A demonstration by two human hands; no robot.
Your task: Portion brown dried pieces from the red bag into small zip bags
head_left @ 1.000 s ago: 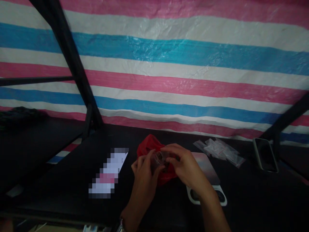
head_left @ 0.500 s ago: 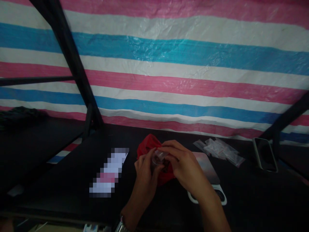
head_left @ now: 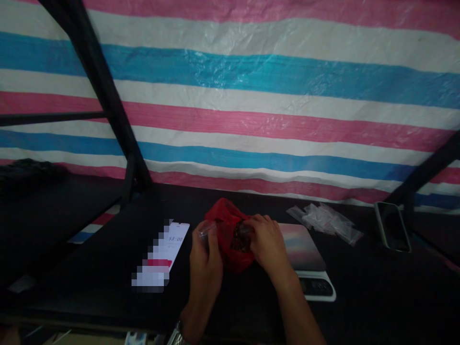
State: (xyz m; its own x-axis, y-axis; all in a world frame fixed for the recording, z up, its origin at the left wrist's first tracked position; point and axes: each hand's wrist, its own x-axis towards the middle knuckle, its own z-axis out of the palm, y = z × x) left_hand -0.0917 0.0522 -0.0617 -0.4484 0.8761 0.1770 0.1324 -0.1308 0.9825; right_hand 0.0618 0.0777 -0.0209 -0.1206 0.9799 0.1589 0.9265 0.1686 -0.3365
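A red plastic bag [head_left: 223,211] lies open on the black tabletop, with small dark brown pieces [head_left: 240,237] inside. My left hand [head_left: 205,254] is at the bag's left side, its fingers closed on a small clear plastic bag [head_left: 207,230]. My right hand [head_left: 266,242] reaches into the right side of the red bag, fingertips bent together at the brown pieces. What those fingertips pinch is too dark to make out. Just right of that hand is a digital scale [head_left: 304,247] with a shiny plate and a white front edge.
Several flat clear zip bags [head_left: 328,220] lie behind the scale. A phone [head_left: 392,227] rests at the far right, and another phone with a lit screen [head_left: 174,247] lies left of my hands. Black metal posts [head_left: 104,91] rise before a striped plastic sheet [head_left: 251,115].
My hands have moved apart. The left one has drawn left with the clear bag, while the right one has lowered into the red bag, whose brown contents now show more.
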